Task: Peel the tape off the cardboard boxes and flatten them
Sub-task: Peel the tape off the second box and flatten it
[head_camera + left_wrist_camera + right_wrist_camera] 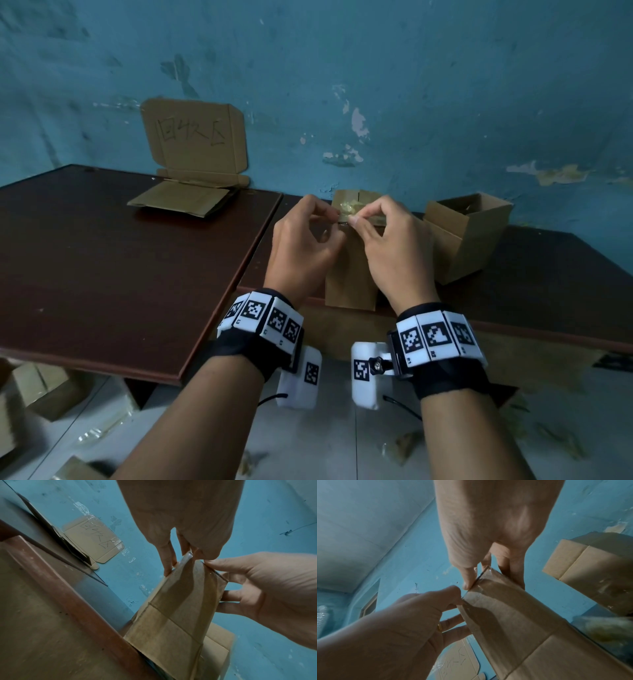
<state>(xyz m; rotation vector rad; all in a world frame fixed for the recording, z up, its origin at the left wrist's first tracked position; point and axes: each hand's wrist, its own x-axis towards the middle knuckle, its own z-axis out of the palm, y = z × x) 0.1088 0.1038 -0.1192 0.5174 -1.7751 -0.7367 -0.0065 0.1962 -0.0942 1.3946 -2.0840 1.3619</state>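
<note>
A small brown cardboard box (pixel 347 274) stands upright at the table's near edge, between my hands. Crumpled clear-yellowish tape (pixel 352 207) sits along its top edge. My left hand (pixel 335 216) pinches the left end of that tape with thumb and forefinger. My right hand (pixel 358 219) pinches the tape just to the right of it. In the left wrist view the left hand (pixel 188 557) grips the box (pixel 175 608) at its taped top corner. In the right wrist view the right hand (pixel 488 580) holds the glossy tape (pixel 485 573) at the box's (pixel 513 618) top.
An open cardboard box (pixel 469 236) stands just right of my right hand. Flattened boxes (pixel 181 202) lie at the back left below a cardboard sign (pixel 195 137) on the blue wall. The dark table (pixel 120 257) lies left of my hands. More boxes (pixel 44 390) and tape scraps (pixel 404 445) litter the floor.
</note>
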